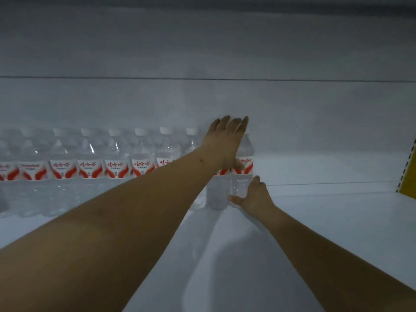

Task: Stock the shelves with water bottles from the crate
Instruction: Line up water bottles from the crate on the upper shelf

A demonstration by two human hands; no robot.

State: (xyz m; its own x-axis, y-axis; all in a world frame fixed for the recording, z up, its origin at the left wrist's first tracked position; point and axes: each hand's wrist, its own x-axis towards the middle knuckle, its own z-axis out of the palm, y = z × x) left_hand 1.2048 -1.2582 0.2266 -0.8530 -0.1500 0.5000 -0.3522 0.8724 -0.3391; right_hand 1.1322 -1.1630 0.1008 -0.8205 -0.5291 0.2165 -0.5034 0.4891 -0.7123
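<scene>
Clear plastic water bottle (243, 167) with red-white label, right end of row on white shelf (326, 221); left hand (227, 140) flat-fingered over top, right hand (254, 197) cupping base

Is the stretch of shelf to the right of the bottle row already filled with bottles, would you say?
No, the white shelf right of the end bottle is bare as far as the yellow upright.

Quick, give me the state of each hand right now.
Left hand: open, fingers straight, resting over the top of the end bottle.
Right hand: gripping the same bottle at its base.
</scene>
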